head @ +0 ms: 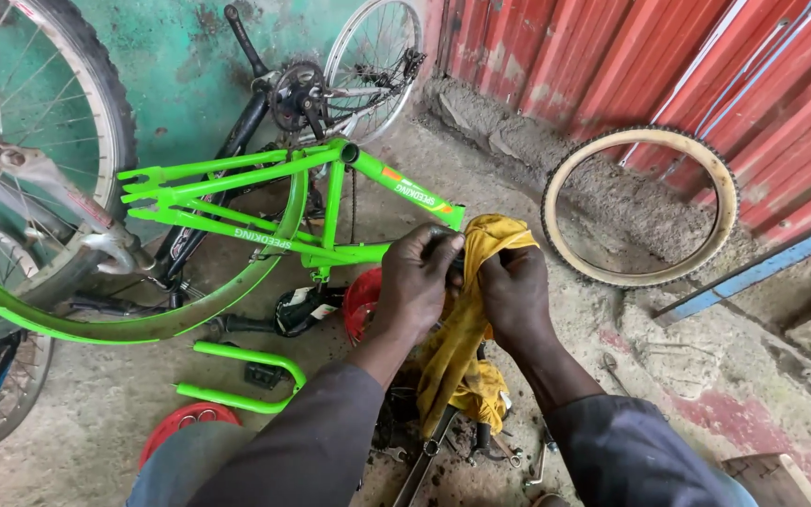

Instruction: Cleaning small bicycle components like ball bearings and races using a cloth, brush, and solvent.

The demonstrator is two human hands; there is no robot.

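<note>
Left hand [417, 278] and right hand [514, 293], raised together, both pinch the yellow rag [466, 319] against the green frame [330, 246].

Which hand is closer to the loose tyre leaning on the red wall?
The right hand. It grips the yellow rag just left of the loose tyre. The left hand is further left, on the far side of the rag, by the green bike frame.
</note>
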